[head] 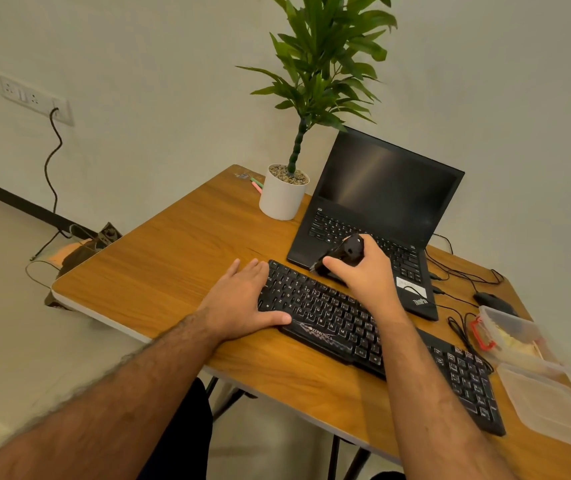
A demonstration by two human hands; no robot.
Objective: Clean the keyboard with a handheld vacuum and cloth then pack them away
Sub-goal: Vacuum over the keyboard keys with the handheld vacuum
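Keyboard (363, 327): black, rigid, lying flat on desk (173, 258); steadied at its end by flat left hand (242, 299). Vacuum (341, 254): small, judged light and hard-shelled; gripped round its body by right hand (367, 271), nozzle at top key row
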